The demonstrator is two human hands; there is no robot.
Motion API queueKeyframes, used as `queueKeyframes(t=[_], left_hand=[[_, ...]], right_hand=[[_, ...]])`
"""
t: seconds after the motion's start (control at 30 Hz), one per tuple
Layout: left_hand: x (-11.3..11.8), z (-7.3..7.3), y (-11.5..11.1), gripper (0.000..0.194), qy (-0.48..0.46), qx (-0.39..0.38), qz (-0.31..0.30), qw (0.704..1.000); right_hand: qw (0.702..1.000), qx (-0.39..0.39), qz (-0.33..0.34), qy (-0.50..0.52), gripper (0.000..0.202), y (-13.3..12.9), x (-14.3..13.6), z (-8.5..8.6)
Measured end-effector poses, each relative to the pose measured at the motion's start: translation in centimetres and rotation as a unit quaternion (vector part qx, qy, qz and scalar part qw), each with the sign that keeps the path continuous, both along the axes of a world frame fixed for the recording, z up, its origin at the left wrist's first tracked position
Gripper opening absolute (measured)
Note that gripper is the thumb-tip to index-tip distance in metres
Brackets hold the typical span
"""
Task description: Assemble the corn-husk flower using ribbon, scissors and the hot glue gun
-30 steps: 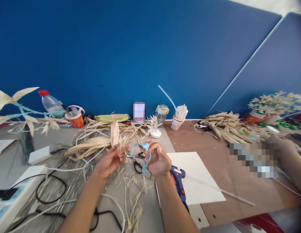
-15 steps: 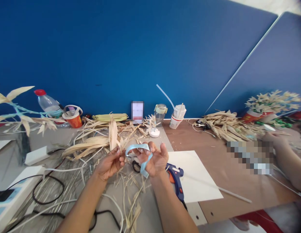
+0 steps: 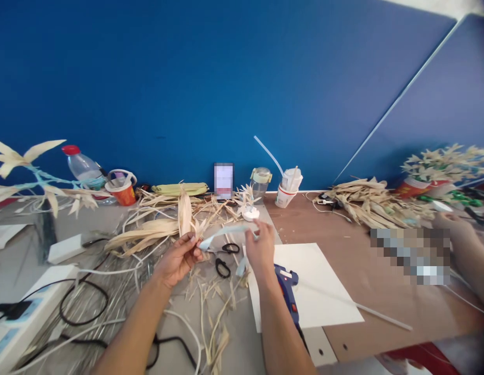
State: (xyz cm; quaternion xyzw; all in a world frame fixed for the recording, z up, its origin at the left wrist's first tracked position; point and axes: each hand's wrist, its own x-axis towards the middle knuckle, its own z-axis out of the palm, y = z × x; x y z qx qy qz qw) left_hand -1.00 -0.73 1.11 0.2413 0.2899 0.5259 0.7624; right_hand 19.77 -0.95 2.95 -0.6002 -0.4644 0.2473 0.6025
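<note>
A strip of light-blue tape (image 3: 225, 232) stretches in an arch between my two hands. My left hand (image 3: 179, 259) is closed in a pinch on one end of it; pale dried husk petals (image 3: 198, 228) rise just above these fingers, and I cannot tell whether they are held too. My right hand (image 3: 260, 249) grips the strip further along, palm turned away, and its loose tail hangs below. Black-handled scissors (image 3: 223, 266) lie on the table beneath the tape. Beside my right wrist, a blue glue gun (image 3: 288, 294) rests on a white sheet (image 3: 323, 291).
Dried corn husks (image 3: 148, 234) spread behind my left hand. A small husk flower (image 3: 250, 208) stands on a white base. On the left are a power strip (image 3: 35, 312), cables and a paper cup (image 3: 123, 192). Another person's hand (image 3: 453, 229) is at the right.
My right hand has turned from palm-up to palm-away and shifted slightly right. The tape is now drawn out straighter, and the scissors show more fully. The left hand still pinches its end.
</note>
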Motion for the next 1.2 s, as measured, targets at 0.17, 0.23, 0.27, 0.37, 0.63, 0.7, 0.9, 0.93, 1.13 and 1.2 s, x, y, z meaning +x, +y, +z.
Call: queueKeyframes(t=[0.17,0.23,0.27,0.37,0.63,0.7,0.9,0.93,1.13,1.2], left_hand=[[0.1,0.3,0.0,0.010,0.033,0.009,-0.019,0.999],[0.3,0.4,-0.1,0.010,0.047,0.010,-0.025,0.999],[0.3,0.4,-0.1,0.010,0.052,0.010,-0.026,0.998],[0.4,0.6,-0.2,0.011,0.057,0.008,-0.032,0.998],[0.3,0.7,-0.6,0.015,0.069,0.017,-0.056,0.996],[0.4,0.8,-0.6,0.016,0.069,0.021,-0.052,0.996],[0.3,1.2,-0.5,0.012,0.080,0.035,-0.045,0.995],[0.3,1.2,-0.5,0.011,0.085,0.037,-0.048,0.995],[0.5,0.9,-0.5,0.011,0.099,0.035,-0.058,0.993],[0.5,0.8,-0.5,0.011,0.099,0.039,-0.059,0.993]], right_hand=[[0.988,0.133,-0.010,-0.083,0.026,-1.1,-1.4,0.8],[0.985,0.132,0.099,-0.059,0.026,-1.4,-2.2,1.0],[0.982,0.113,0.146,-0.045,0.026,-1.4,-2.7,0.9],[0.970,0.004,0.242,0.013,0.027,-1.4,-4.0,0.4],[0.885,-0.078,0.429,0.161,0.042,-1.2,-4.5,0.8],[0.889,-0.083,0.431,0.132,0.034,-1.1,-4.2,0.9],[0.922,-0.096,0.375,0.008,0.020,-1.0,-2.9,0.8],[0.914,-0.100,0.394,-0.006,0.020,-1.1,-2.6,0.9],[0.899,-0.157,0.406,-0.054,0.014,-1.4,-2.1,0.9],[0.907,-0.173,0.383,-0.040,0.014,-1.2,-2.2,0.6]])
